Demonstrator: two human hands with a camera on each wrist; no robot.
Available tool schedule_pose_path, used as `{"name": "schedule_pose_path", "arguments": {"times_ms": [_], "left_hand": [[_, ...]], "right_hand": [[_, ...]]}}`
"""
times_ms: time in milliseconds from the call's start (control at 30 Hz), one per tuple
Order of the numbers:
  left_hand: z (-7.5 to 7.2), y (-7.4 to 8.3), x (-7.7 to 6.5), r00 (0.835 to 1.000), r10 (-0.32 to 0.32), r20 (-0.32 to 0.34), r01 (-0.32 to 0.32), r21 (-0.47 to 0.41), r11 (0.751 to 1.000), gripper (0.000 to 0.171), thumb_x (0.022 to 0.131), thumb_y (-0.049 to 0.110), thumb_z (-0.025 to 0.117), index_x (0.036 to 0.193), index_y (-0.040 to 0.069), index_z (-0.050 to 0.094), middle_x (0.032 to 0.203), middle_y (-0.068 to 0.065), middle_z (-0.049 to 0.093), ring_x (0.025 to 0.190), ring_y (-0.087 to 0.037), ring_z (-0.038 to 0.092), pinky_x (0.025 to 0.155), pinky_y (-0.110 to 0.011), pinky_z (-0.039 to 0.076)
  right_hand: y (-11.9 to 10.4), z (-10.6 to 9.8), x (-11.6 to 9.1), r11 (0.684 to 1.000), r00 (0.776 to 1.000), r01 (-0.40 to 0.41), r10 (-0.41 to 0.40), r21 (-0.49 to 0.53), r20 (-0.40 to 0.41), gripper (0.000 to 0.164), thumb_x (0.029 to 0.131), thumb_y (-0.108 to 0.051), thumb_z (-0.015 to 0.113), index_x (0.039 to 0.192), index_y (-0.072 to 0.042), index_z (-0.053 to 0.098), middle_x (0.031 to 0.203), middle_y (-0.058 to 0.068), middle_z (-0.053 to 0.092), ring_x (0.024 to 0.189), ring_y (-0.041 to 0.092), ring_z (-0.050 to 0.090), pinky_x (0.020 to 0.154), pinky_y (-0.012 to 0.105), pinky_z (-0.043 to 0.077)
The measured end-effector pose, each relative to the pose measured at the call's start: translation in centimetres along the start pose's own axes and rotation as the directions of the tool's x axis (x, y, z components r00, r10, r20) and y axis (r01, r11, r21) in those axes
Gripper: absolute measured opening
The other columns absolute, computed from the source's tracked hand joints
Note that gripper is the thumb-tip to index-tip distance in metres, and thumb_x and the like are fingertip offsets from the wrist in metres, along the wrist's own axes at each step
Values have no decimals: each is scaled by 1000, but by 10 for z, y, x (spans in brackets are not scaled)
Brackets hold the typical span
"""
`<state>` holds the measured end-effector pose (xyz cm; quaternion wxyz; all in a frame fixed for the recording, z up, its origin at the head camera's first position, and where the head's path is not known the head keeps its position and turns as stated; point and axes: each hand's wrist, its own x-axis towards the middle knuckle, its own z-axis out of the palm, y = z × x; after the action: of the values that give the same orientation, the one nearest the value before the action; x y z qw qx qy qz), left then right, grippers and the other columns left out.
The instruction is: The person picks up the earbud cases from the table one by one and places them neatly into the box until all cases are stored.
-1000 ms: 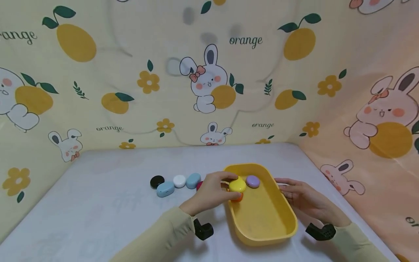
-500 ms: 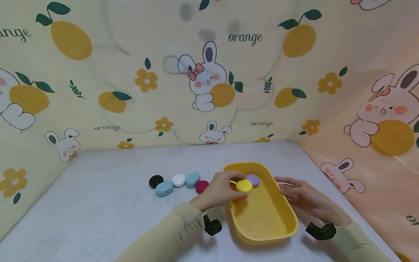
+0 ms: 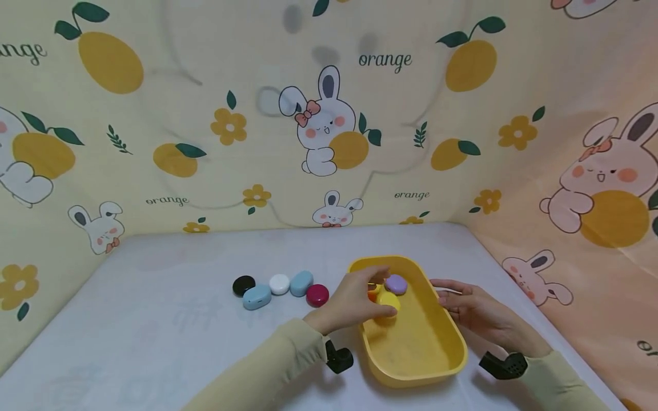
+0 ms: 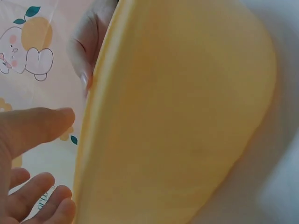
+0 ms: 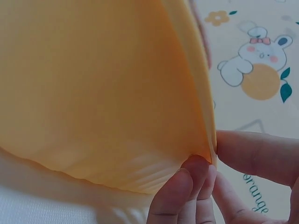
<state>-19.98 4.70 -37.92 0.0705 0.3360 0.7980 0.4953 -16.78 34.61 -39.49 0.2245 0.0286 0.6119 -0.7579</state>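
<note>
A yellow plastic tray (image 3: 426,337) stands between the hands. My left hand (image 3: 354,297) reaches over its left rim, thumb and fingers spread around a smooth, rounded yellow piece (image 3: 389,302) in the tray. In the left wrist view the thumb (image 4: 42,123) stands apart from the fingers, and the piece is hidden behind the tray wall. Beside it, partly covered by the hand, show an orange bit (image 3: 372,296) and another yellow bit. A lilac rounded piece (image 3: 396,284) lies towards the tray's far end. My right hand (image 3: 480,314) grips the right rim, its fingertips (image 5: 175,186) against the outer wall.
On the white tabletop left of the tray lie a black disc (image 3: 244,286), a light blue oval case (image 3: 257,297), a white disc (image 3: 280,284), another light blue piece (image 3: 301,283) and a crimson one (image 3: 317,295). A printed cloth (image 3: 257,85) hangs behind.
My left hand has moved right, further over the tray, carrying the yellow piece, which now sits lower and nearer with the fingers spread around it. The right hand and tray have stayed put.
</note>
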Motion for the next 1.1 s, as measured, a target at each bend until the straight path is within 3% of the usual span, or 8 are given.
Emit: {"name": "schedule_pose_path", "arguments": {"times_ms": [100, 267, 567, 800, 967, 1100], "left_hand": [[-2, 4, -1, 1000, 2, -1, -2, 3, 1000, 70, 81, 19, 83, 142, 8, 49, 136, -5, 56, 119, -23, 56, 96, -30, 49], [-12, 4, -7, 999, 2, -51, -3, -7, 1000, 60, 84, 17, 80, 137, 9, 54, 129, -2, 59, 115, -19, 57, 95, -32, 50], [-40, -10, -37, 982, -60, -180, 61, 1, 998, 51, 85, 19, 78, 131, 10, 58, 122, 0, 61, 111, -20, 57, 93, -35, 51], [-70, -21, -65, 944, -144, -297, 145, -19, 989, 47, 85, 19, 79, 127, 11, 62, 125, -3, 61, 114, -28, 58, 91, -43, 53], [-92, -33, -85, 916, -135, -378, 145, -2, 989, 44, 81, 11, 82, 122, 8, 65, 121, -1, 63, 114, -26, 57, 94, -45, 50], [-111, -43, -102, 894, -159, -418, 187, 26, 982, 45, 80, 9, 82, 122, 7, 65, 120, -2, 64, 112, -24, 57, 94, -43, 51]], "right_hand": [[0, -2, -1, 1000, 1000, 4, -4, 1, 14, 30, 100, -6, 57, 129, -14, 60, 124, 7, 65, 105, 24, 64, 99, 38, 47], [-1, -2, 2, 1000, 1000, -9, 9, -9, 17, 30, 100, -7, 55, 129, -13, 60, 123, 7, 65, 103, 23, 63, 98, 37, 48], [0, -1, 1, 999, 1000, -17, 17, -46, 1, 30, 100, -10, 58, 129, -14, 60, 125, 6, 65, 106, 25, 62, 99, 38, 47], [0, -4, 1, 998, 999, -32, 31, -61, -28, 28, 99, -11, 59, 126, -17, 62, 123, 3, 65, 106, 26, 61, 98, 37, 48], [0, -3, 1, 998, 999, -39, 37, -45, -30, 27, 99, -11, 59, 125, -17, 61, 122, 3, 66, 105, 26, 62, 98, 38, 48], [-1, -3, 2, 999, 999, -41, 41, -24, -11, 25, 99, -10, 58, 124, -15, 62, 121, 6, 66, 104, 26, 63, 98, 39, 48]]}}
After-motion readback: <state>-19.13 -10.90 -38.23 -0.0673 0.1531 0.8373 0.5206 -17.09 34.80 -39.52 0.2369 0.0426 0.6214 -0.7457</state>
